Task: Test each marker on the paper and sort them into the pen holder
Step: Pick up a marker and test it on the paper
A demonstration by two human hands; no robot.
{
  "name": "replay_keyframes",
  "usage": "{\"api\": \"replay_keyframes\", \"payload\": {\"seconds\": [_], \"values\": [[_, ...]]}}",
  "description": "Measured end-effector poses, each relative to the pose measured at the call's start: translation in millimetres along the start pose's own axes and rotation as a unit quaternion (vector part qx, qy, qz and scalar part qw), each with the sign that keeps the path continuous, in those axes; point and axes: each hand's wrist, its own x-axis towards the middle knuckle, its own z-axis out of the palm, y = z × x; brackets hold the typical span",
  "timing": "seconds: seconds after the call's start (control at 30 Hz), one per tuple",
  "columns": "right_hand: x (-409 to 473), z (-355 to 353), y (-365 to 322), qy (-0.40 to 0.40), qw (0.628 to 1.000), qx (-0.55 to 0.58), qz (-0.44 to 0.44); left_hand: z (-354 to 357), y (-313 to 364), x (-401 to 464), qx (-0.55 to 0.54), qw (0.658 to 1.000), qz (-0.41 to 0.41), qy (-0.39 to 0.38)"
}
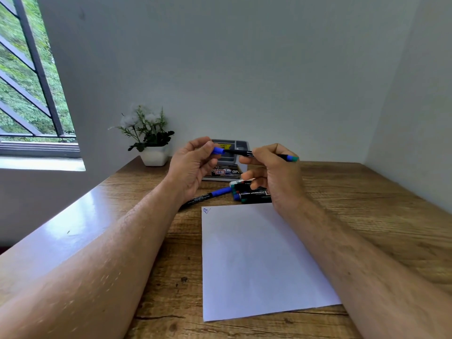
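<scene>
I hold a black marker (238,152) level above the desk, in front of the grey pen holder (241,145). My left hand (193,167) pinches its blue cap (218,150) between thumb and fingers. My right hand (271,172) grips the barrel, and the blue end sticks out to the right. A white sheet of paper (256,260) lies on the wooden desk (367,204) with a small blue scribble (206,210) in its top left corner. Another blue-capped marker (208,195) lies by my left wrist. Several more markers (249,193) sit in a pile under my right hand.
A white pot with artificial flowers (149,138) stands at the desk's back left corner. The pen holder rests on a labelled box (223,172) against the wall. A barred window (29,81) is at the left. Walls close in behind and on the right.
</scene>
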Motion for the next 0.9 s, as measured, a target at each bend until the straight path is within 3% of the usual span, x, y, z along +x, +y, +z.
{"api": "replay_keyframes", "payload": {"seconds": [0.23, 0.4, 0.73, 0.9], "values": [[1.0, 0.4, 1.9, -0.003, 0.999, -0.042, -0.030, 0.1, -0.7, -1.0, -0.011, 1.000, 0.003, 0.000], [1.1, -0.1, -0.5, -0.015, 1.000, -0.010, 0.008, 0.1, -1.8, 0.7, -0.003, 1.000, 0.015, 0.016], [4.7, -2.0, 7.2, 0.042, 0.970, -0.224, -0.079, 0.8, 0.7, -2.3, 0.013, 0.999, 0.024, 0.031], [6.2, -3.3, 8.5, 0.064, 0.960, -0.256, -0.095, 1.6, 0.3, -3.3, 0.003, 1.000, 0.000, 0.005]]}}
